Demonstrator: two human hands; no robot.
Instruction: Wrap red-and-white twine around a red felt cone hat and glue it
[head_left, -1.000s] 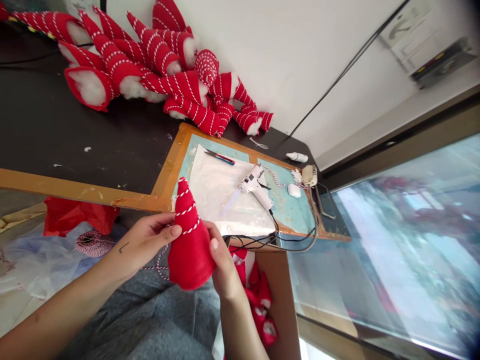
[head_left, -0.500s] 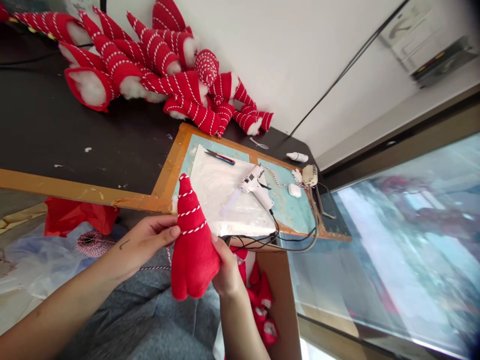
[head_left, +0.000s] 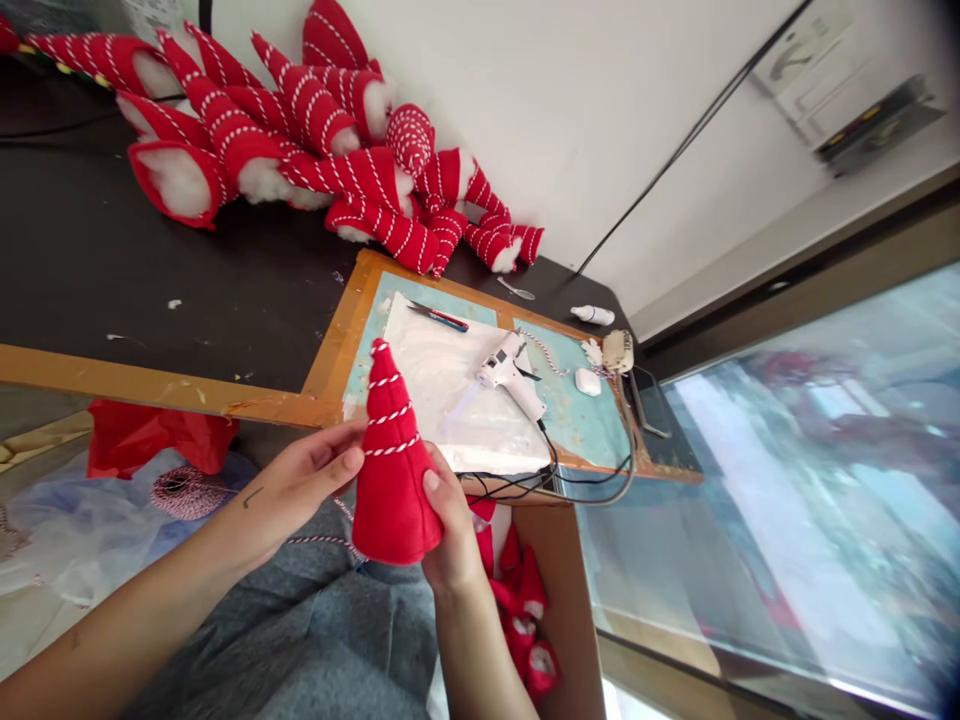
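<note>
My right hand [head_left: 450, 528] is gripping the red cone [head_left: 391, 510], likely steadying it. Opposite, my left hand [head_left: 296, 485] is seemingly pinching cord [head_left: 391, 448] in place.

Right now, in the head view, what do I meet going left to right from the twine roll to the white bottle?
Twine roll → left hand → red cone → right hand → glue gun → white bottle.

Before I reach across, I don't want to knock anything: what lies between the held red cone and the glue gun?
In the head view, just the white sheet lies between the red cone and the glue gun, with a faint bluish streak.
</note>
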